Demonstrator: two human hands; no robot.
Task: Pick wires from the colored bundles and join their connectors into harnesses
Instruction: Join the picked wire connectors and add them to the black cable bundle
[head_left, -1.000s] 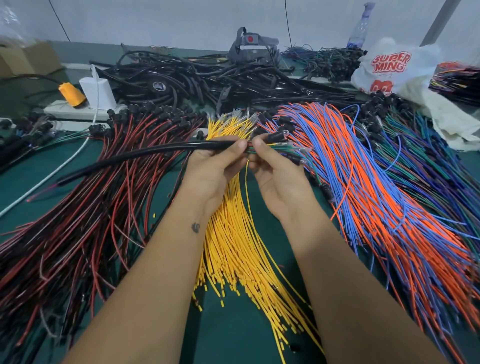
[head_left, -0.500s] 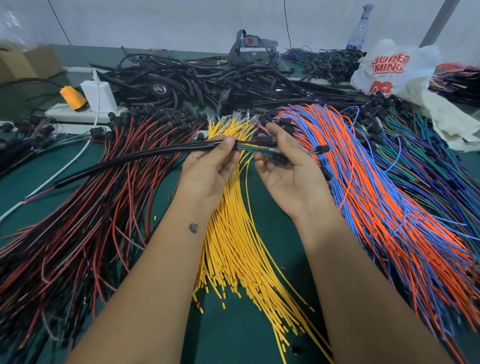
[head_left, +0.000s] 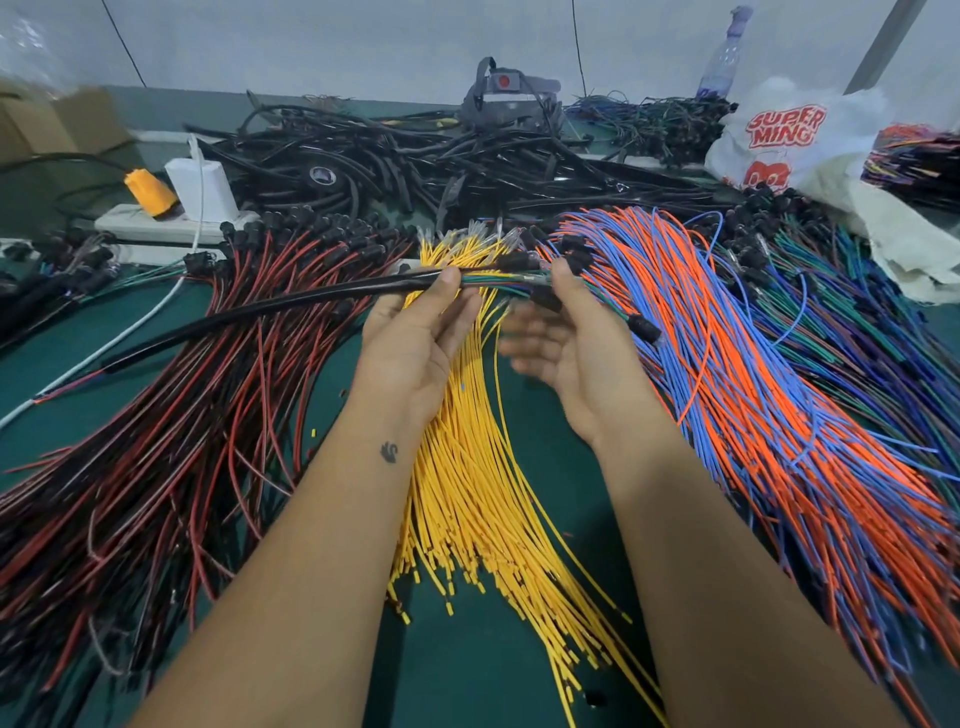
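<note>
— Left hand (head_left: 410, 332) pinches the black-sleeved harness cable (head_left: 291, 306) above the yellow wire bundle (head_left: 467, 467).
— Right hand (head_left: 566, 348), fingers curled, holds its black plug connectors (head_left: 545, 299). Limp, light wires, I'd say; grip the rigid plugs.

Your left hand (head_left: 410, 343) pinches black sheathed cable (head_left: 270, 312): smooth plastic jacket, glossy highlight along top. Yellow wires (head_left: 467, 493) under your wrists: smooth plastic insulation, clear plastic sleeves at far ends. Orange and blue wires (head_left: 753, 405): same smooth insulation, slight sheen. Table cover (head_left: 467, 675): matt green. White bag (head_left: 779, 135): thin crinkled plastic, printed. Box (head_left: 52, 130): matt cardboard.
</note>
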